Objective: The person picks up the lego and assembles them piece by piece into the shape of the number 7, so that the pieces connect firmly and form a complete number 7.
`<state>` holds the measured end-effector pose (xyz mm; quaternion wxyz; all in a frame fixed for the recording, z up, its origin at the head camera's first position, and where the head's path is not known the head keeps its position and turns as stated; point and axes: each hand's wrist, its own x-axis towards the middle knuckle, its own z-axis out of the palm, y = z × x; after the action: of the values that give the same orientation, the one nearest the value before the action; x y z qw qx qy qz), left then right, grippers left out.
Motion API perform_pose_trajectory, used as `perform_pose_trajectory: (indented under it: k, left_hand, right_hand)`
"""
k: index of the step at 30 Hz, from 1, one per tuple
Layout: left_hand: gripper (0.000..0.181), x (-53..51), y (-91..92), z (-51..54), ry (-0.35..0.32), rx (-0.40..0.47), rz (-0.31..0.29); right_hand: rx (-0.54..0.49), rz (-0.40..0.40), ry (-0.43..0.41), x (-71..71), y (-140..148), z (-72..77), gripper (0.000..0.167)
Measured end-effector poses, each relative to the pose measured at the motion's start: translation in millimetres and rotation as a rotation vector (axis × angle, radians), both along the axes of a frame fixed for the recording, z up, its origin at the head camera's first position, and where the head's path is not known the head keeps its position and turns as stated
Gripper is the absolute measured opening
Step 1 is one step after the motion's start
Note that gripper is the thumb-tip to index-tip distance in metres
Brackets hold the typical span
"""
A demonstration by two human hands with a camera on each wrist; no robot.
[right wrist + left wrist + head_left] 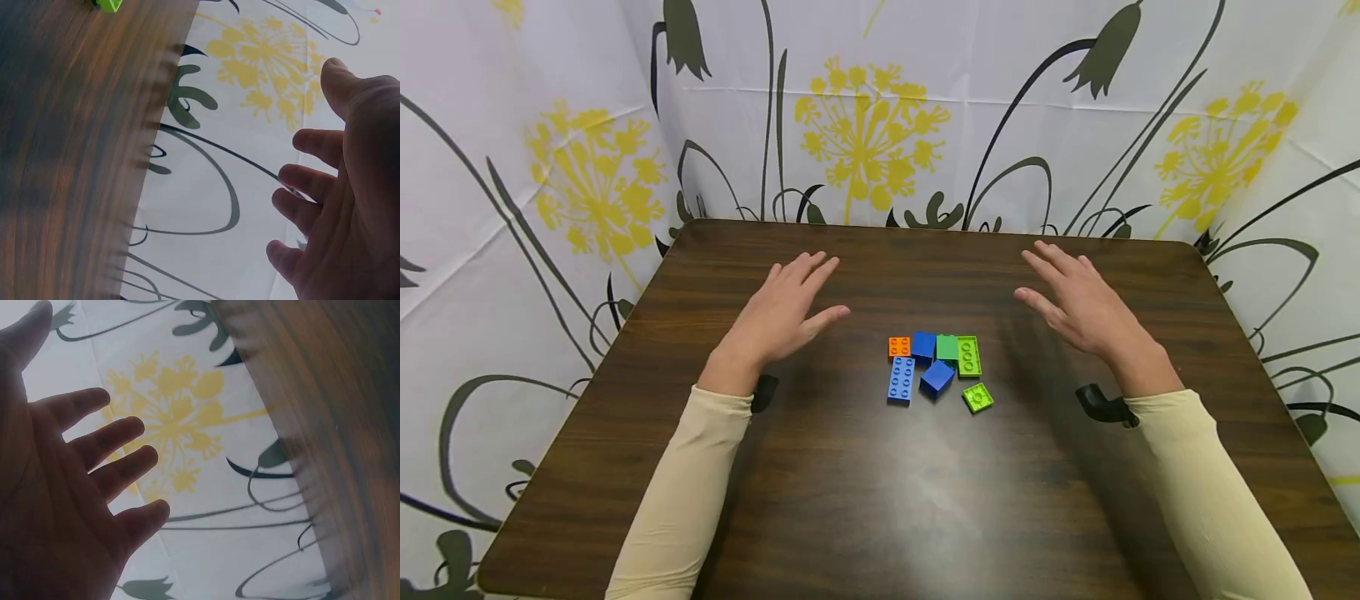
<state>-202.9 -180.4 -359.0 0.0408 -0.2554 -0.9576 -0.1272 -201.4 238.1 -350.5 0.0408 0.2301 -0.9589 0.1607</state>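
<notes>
Several toy bricks lie together mid-table in the head view: an orange one, a long blue one, two darker blue ones, a green one, a long lime one and a small lime one a little apart. The left hand hovers left of them, the right hand right of them, both with fingers spread and holding nothing. In the wrist views the left palm and right palm show, fingers loosely extended.
The dark wooden table reaches back to a white curtain with yellow and grey flower prints, which also hangs at both sides. Black straps with cameras sit at the wrists.
</notes>
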Motion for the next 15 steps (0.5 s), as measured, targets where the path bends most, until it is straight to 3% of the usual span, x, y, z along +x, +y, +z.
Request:
perform_pose_trajectory:
  k: [8, 15]
  left_hand:
    - [0.07, 13.7, 30.0, -7.5, 0.066, 0.072, -0.057]
    - [0.045, 34.0, 74.5, -16.7, 0.033, 0.016, -0.091]
  right_hand:
    - [-0.01, 0.012, -0.06, 1.6, -18.7, -11.6, 0.063]
    - [0.009, 0.043, -0.114, 5.9, -42.9, -28.9, 0.058]
